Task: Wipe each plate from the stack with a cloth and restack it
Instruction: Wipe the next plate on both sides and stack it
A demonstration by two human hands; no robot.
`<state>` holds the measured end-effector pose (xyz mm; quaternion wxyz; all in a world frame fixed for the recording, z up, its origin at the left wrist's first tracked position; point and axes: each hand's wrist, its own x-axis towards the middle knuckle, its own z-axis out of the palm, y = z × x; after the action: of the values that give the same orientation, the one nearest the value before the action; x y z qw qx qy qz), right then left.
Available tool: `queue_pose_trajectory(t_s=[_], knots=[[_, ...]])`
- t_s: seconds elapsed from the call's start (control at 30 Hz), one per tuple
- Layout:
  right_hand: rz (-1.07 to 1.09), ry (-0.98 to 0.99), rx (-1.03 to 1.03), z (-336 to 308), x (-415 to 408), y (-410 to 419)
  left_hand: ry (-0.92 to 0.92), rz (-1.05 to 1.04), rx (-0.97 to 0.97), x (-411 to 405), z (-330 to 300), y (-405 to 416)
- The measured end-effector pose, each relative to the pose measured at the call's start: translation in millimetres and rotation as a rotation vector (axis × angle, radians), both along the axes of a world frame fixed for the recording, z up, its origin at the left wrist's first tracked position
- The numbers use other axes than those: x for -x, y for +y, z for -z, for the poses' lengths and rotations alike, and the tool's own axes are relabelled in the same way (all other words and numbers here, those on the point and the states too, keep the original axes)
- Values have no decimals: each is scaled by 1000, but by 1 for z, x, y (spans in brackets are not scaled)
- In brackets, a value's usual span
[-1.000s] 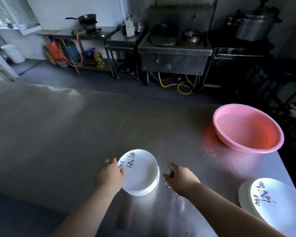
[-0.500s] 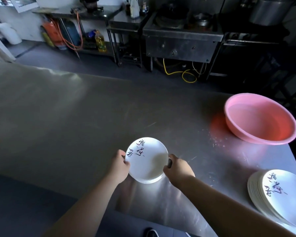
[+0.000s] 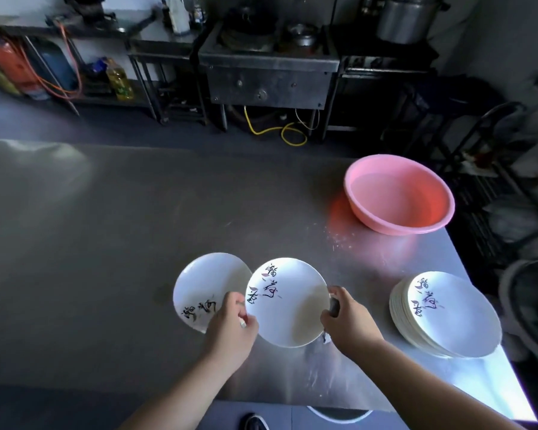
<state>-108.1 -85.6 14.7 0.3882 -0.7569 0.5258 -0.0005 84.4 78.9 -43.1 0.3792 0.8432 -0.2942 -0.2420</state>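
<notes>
I hold a white plate [image 3: 288, 302] with dark brush writing just above the steel table [image 3: 106, 231]. My left hand [image 3: 230, 327] pinches its left rim. My right hand [image 3: 348, 321] grips its right rim, with a small dark grey thing, perhaps a cloth, tucked in the fingers. Right beside it on the left lies another white plate [image 3: 205, 287], partly covered by the held plate and my left hand; I cannot tell whether more lie under it. A stack of several like plates [image 3: 444, 315] sits at the table's right edge.
A pink basin [image 3: 401, 229] holding water stands at the table's far right. The table's right and front edges are close to the plates. Beyond the table stand a steel stove [image 3: 267, 76], shelves and a large pot [image 3: 407, 17]. A dark round object [image 3: 531, 308] stands off the right edge.
The plate between my hands has come off the pile and shifted right, uncovering the plate that stays on the table at the left. The view has tilted down.
</notes>
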Motion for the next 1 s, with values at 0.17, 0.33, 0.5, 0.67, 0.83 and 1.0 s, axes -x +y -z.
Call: queue_pose_trajectory(t_s=[0.17, 0.33, 0.5, 0.67, 0.83, 1.0], knots=[[72, 135, -45, 22, 45, -7, 41, 110, -85, 48, 29, -20], [94, 195, -108, 44, 65, -15, 85, 143, -206, 66, 51, -36], [98, 159, -118, 57, 69, -20, 84, 146, -227, 69, 62, -40], [19, 275, 25, 60, 74, -29, 13, 167, -201, 65, 77, -34], [-68, 86, 343, 59, 61, -31, -528, 380, -125, 58, 87, -21], [-555, 63, 196, 87, 35, -20, -631, 502, -190, 59, 106, -14]])
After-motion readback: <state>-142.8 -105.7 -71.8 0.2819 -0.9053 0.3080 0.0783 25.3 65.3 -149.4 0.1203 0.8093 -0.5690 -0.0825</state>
